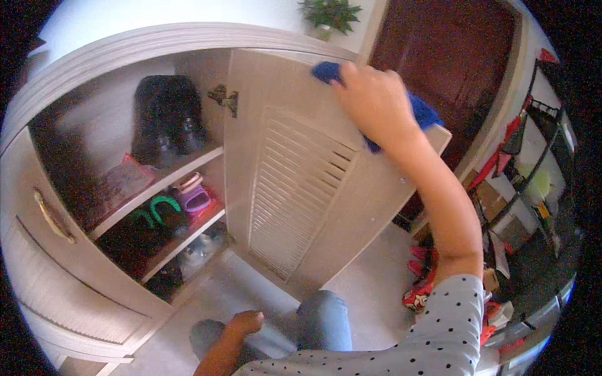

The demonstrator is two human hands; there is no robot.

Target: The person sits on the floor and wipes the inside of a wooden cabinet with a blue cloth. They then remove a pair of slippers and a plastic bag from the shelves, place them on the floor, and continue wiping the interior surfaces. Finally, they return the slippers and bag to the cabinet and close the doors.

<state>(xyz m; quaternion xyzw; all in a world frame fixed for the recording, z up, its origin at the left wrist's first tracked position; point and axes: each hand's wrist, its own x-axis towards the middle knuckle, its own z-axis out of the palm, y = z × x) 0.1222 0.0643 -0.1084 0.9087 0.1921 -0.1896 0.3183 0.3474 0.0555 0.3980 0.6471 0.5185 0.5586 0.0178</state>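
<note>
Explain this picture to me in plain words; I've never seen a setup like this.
There is no machine here: a person works with two bare hands. The only picture comes from a wide fisheye camera worn on the head and looking down, so straight edges bend near the rim.

The right hand holds a blue cloth at the upper part of an open cabinet door. The left hand is low, near the knees, its fingers curled; I can't tell whether it holds anything.

Inside the cabinet, the upper shelf carries a dark item and a reddish packet. Below are a purple item and green straps, perhaps footwear. A green plant shows at the top.
</note>
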